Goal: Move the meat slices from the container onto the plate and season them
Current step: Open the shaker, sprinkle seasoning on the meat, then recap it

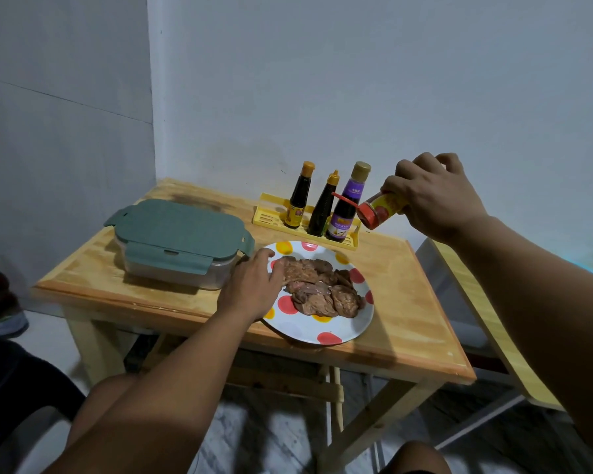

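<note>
While the right hand grips a tilted shaker, its red lid flipped open, the meat lies below-left on the plate, whose rim the left hand touches with relaxed fingers.

No wording can be made out anywhere. Labels are seen on the three sauce bottles between the two hands and on the red-capped shaker gripped in the right hand, but their print is too small and blurred to be read.
</note>
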A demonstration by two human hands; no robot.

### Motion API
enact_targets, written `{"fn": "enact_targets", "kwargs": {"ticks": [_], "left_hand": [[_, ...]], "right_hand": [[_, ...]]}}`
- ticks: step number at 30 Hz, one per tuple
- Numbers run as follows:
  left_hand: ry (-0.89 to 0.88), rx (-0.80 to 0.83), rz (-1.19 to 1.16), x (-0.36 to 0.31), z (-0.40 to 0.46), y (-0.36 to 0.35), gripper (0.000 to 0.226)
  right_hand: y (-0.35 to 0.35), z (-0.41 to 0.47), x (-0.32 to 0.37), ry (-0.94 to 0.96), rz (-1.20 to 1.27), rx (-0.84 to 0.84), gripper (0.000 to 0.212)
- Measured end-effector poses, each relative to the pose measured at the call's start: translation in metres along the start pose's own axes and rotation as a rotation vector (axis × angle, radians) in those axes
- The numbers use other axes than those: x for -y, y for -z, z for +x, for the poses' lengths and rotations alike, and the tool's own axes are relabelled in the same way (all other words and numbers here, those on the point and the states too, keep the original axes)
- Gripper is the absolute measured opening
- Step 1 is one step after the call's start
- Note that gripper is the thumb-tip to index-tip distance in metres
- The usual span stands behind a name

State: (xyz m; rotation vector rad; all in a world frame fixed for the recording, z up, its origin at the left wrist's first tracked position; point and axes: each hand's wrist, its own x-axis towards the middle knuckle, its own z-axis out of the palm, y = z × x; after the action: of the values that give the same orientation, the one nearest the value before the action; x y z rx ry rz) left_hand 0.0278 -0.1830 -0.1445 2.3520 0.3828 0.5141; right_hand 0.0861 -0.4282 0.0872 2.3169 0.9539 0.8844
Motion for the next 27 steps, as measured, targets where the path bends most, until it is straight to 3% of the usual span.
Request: {"fn": "enact_targets", "kwargs": {"ticks": [12, 27], "left_hand": [[0.007, 0.004, -0.006, 0.0, 0.0, 0.001, 0.051], [0.004, -0.001, 0.017, 0.0, 0.001, -0.001, 0.049]], "right_hand": [[-0.002, -0.001, 0.0, -0.014, -0.07, -0.063, 0.041], [-0.018, -0.013, -0.009, -0.058, 0.016, -0.142, 0.038]]}}
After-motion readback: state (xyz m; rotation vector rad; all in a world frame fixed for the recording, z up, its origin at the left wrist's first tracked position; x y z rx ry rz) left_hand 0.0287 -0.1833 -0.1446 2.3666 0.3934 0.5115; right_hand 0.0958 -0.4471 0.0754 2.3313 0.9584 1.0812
